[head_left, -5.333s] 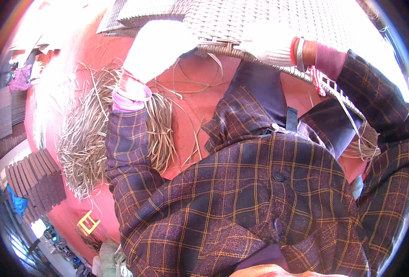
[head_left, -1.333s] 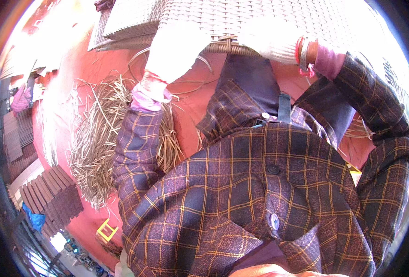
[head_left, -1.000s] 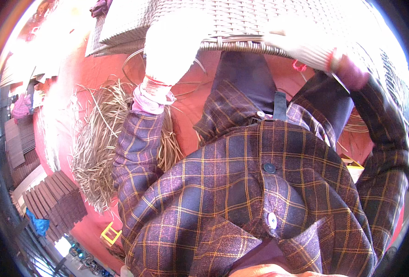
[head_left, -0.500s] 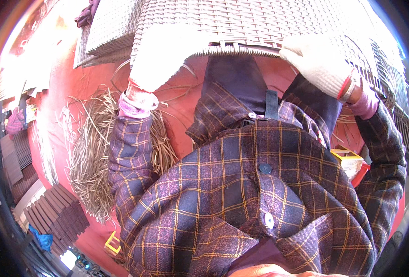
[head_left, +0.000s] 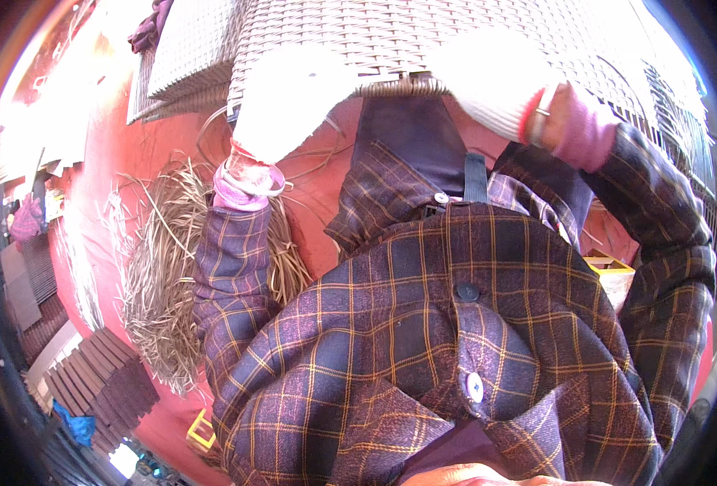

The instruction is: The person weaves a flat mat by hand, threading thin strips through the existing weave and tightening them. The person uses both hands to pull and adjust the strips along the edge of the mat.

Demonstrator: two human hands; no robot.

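Observation:
A pale woven wicker piece [head_left: 374, 40] spans the top of the view, its bound lower edge facing me. A dark slit [head_left: 391, 75] runs along that edge between my hands. My left hand [head_left: 293, 97], in a white knit glove, is against the left part of the edge. My right hand [head_left: 492, 77], gloved alike with a red cuff, lies at the edge to the right of the slit. Glare washes out both gloves, so how the fingers are bent cannot be made out.
A large bundle of loose wicker strands [head_left: 164, 275] lies on the red floor covering [head_left: 314, 235] at my left. Another woven piece [head_left: 196, 49] stands at the upper left. A yellow-rimmed box [head_left: 612, 275] sits by my right arm. Brown slatted pieces [head_left: 99, 373] lie far left.
My right hand has moved left along the wicker edge, closer to my left hand, and covers part of the slit. My left hand has barely moved.

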